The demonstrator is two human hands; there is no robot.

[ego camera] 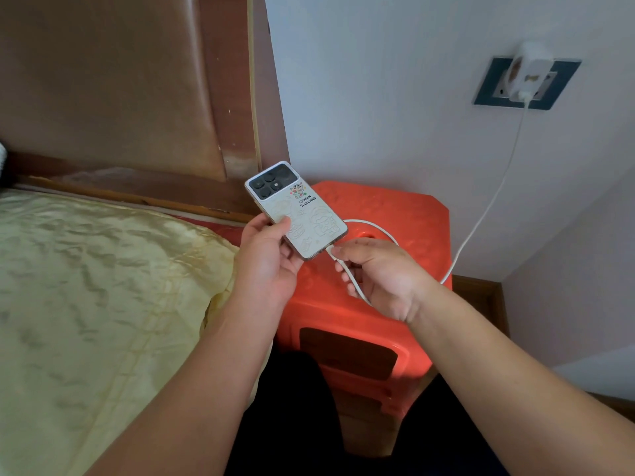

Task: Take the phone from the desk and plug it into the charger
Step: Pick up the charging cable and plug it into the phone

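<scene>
left hand (266,259) gripping phone (298,211), right hand (381,278) pinching white cable (488,207) at its base

1 head-worn wide-angle view, looking forward and down.

The camera sits close above both forearms, which run up from the bottom edge to the left hand (266,266) and right hand (381,276) at frame centre. It faces a room corner: bed (86,286) on the left, red stool (385,214) ahead, wall socket (527,82) at upper right. Edges bow from lens distortion.
</scene>
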